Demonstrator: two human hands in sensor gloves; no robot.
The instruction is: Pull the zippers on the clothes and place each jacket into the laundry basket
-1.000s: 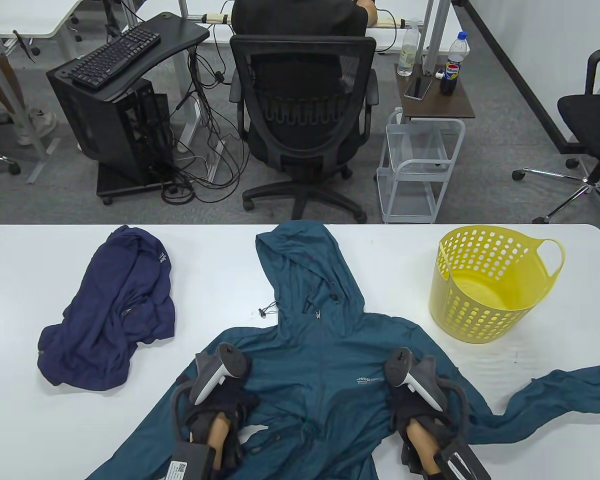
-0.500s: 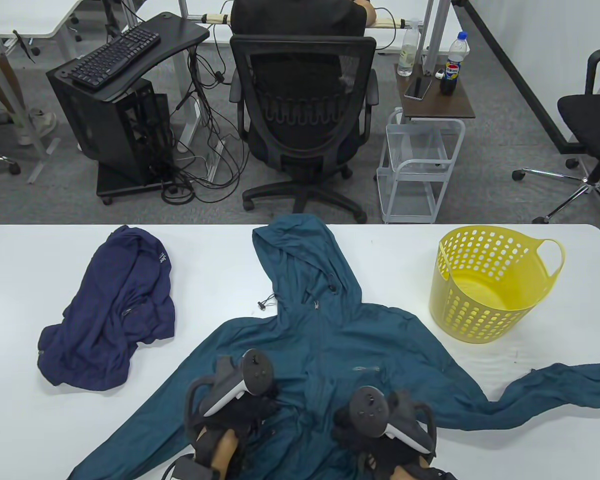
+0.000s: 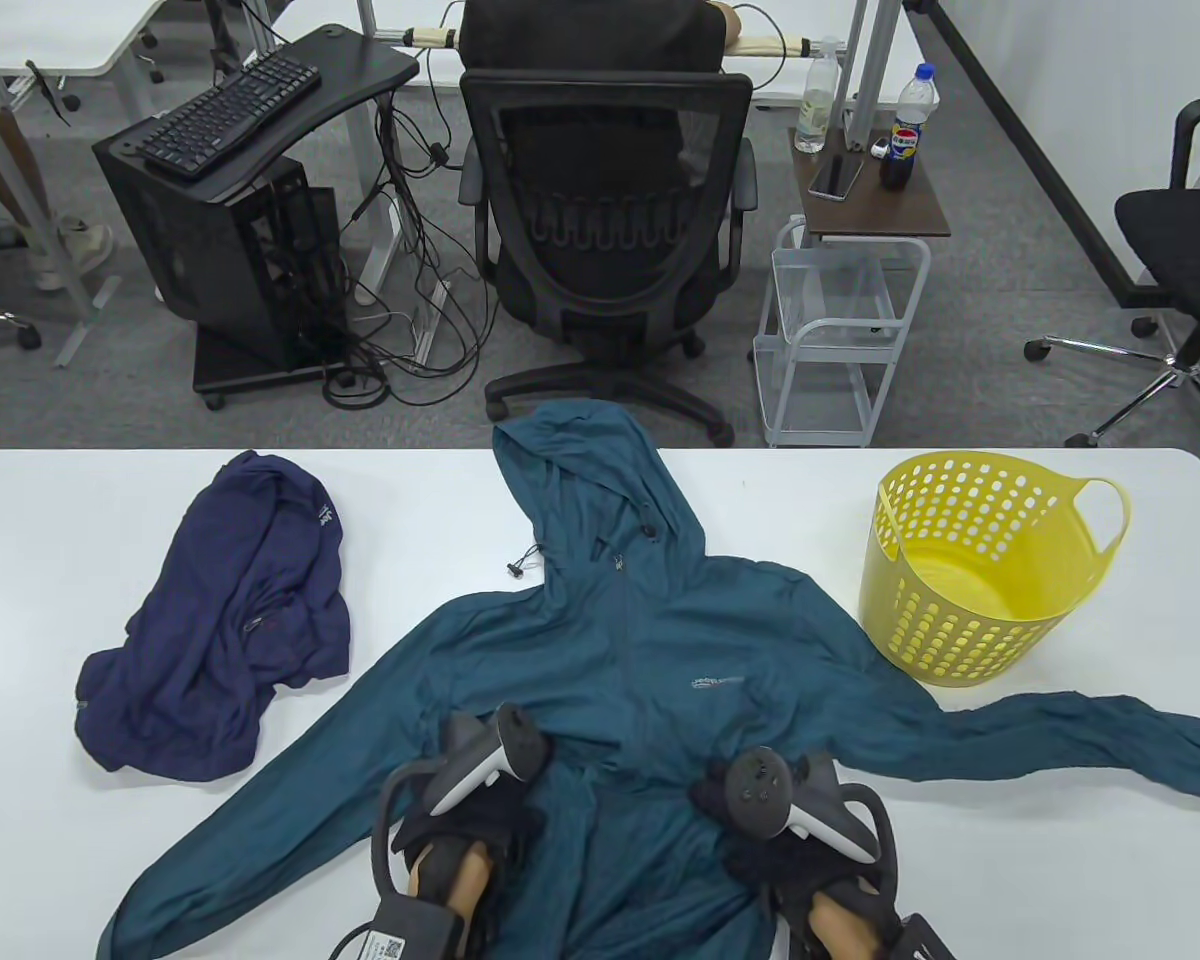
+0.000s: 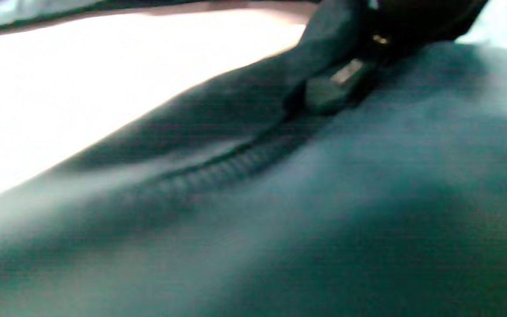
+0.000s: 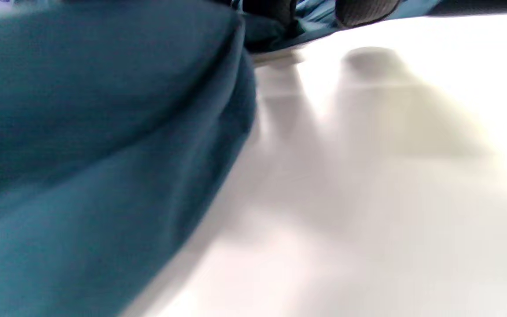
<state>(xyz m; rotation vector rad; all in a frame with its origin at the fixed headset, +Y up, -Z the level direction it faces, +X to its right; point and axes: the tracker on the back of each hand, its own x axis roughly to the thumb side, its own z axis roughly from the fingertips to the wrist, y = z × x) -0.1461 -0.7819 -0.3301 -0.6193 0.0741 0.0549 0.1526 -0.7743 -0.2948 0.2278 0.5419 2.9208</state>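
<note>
A teal hooded jacket (image 3: 650, 650) lies spread front-up on the white table (image 3: 40, 520), sleeves out to both sides, hood hanging past the far edge. My left hand (image 3: 475, 815) and right hand (image 3: 760, 835) sit on its lower front, either side of the zipper line. In the left wrist view the gloved fingers (image 4: 394, 17) pinch a fold of teal cloth beside the zipper teeth (image 4: 218, 169). In the right wrist view the fingers (image 5: 361, 9) hold the jacket's edge (image 5: 236, 66) just off the table. A navy jacket (image 3: 230, 630) lies crumpled at the left. The yellow laundry basket (image 3: 970, 570) stands at the right, nothing in it.
The jacket's right sleeve (image 3: 1090, 735) runs along the table in front of the basket. Beyond the table's far edge stand an office chair (image 3: 605, 220) with a seated person, a white wire cart (image 3: 835, 330) and a computer desk (image 3: 240, 150).
The teal jacket has slid away from me and spread flatter, its hood now over the far edge. Both hands came down from its shoulders to its lower front.
</note>
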